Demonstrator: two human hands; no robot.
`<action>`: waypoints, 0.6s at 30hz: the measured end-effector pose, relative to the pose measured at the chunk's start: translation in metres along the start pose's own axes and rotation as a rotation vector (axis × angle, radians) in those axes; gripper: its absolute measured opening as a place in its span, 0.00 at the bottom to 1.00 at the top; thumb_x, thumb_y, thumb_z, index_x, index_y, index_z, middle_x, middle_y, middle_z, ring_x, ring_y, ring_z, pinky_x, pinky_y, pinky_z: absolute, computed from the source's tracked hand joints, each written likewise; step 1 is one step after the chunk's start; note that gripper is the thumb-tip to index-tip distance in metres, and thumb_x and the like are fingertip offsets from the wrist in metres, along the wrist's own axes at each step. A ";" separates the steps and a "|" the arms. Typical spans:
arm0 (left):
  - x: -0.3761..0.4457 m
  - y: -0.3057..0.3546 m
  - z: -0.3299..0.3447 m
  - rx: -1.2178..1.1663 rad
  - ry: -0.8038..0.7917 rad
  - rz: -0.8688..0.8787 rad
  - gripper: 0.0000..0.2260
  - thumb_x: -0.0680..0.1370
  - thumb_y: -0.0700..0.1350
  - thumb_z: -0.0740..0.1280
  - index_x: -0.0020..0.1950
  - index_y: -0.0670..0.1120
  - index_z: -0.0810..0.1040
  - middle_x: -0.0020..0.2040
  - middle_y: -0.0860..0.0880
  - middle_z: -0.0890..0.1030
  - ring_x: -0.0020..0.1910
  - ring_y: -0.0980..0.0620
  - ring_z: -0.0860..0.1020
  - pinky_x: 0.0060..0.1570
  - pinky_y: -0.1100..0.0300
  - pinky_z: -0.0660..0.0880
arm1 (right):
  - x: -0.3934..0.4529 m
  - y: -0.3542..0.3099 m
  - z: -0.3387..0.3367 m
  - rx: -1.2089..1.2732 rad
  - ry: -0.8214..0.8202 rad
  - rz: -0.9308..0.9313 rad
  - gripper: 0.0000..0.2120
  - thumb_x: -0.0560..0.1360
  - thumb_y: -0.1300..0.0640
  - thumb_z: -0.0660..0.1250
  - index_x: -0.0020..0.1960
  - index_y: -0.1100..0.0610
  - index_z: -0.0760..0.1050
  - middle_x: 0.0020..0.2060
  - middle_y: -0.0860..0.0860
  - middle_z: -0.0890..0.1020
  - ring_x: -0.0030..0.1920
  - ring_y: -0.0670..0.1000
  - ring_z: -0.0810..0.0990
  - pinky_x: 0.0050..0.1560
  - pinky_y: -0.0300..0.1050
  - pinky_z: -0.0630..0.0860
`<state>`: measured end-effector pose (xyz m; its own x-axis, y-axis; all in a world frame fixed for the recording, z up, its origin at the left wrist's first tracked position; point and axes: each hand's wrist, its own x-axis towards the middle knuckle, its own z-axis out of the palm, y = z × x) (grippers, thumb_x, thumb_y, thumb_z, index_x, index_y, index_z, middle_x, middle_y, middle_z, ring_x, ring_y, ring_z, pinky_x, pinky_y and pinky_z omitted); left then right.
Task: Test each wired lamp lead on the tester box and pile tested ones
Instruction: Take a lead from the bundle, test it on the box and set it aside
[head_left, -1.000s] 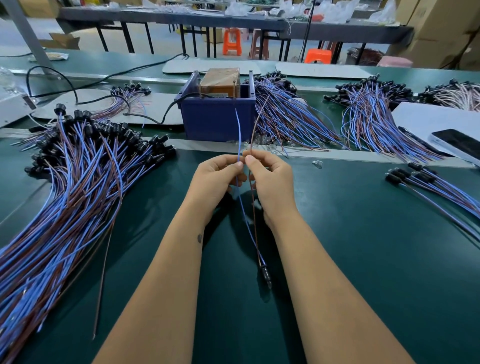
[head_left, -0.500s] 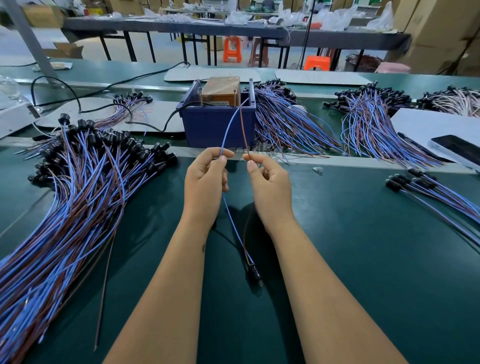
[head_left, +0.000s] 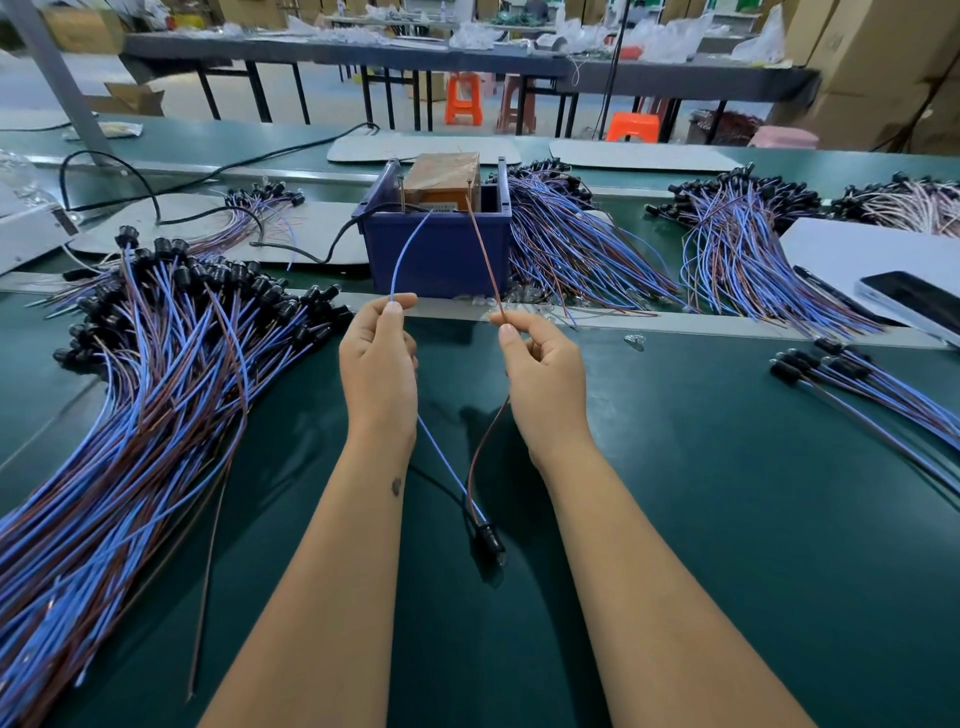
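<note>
1. Head view: left hand (head_left: 382, 358) pinching blue wire (head_left: 408, 254), right hand (head_left: 543, 364) pinching brown wire (head_left: 483, 249) of one lamp lead, socket (head_left: 488, 538) lying on counter (head_left: 727, 519) between the forearms.
2. Now spread apart, where a second ago held nearly together; both wire tips raised to the tester box (head_left: 439, 236), brown tip at the right post, blue tip short of the left post.
3. Probably means testing about to happen; contact not confirmed.
4. Big pile (head_left: 130, 405) at left, likely the tested ones; further bundles (head_left: 571, 244) beside the box.
</note>
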<state>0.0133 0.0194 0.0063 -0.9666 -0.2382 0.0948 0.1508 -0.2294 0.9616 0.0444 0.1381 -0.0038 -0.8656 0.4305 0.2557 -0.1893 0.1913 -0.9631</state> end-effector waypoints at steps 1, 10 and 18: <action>0.000 0.000 0.000 0.003 0.003 0.008 0.12 0.83 0.42 0.57 0.47 0.49 0.80 0.25 0.58 0.64 0.24 0.58 0.61 0.24 0.66 0.60 | 0.000 0.000 0.000 0.000 0.000 0.003 0.09 0.81 0.58 0.61 0.54 0.53 0.80 0.24 0.42 0.63 0.27 0.43 0.61 0.31 0.39 0.62; 0.001 0.000 -0.003 0.017 0.063 0.009 0.12 0.81 0.42 0.57 0.44 0.50 0.79 0.26 0.57 0.64 0.26 0.57 0.61 0.25 0.65 0.60 | 0.001 0.001 0.000 -0.024 0.012 0.006 0.09 0.81 0.58 0.61 0.51 0.50 0.80 0.28 0.45 0.67 0.27 0.41 0.64 0.30 0.34 0.65; 0.002 -0.002 -0.006 0.028 0.162 -0.036 0.12 0.80 0.41 0.58 0.42 0.50 0.79 0.29 0.53 0.65 0.26 0.57 0.62 0.28 0.62 0.61 | 0.001 0.002 0.000 -0.026 0.018 0.013 0.09 0.81 0.58 0.61 0.51 0.50 0.80 0.28 0.45 0.69 0.28 0.42 0.66 0.31 0.35 0.67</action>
<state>0.0128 0.0137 0.0034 -0.9249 -0.3797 0.0194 0.1083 -0.2144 0.9707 0.0432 0.1394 -0.0057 -0.8593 0.4487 0.2453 -0.1664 0.2082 -0.9638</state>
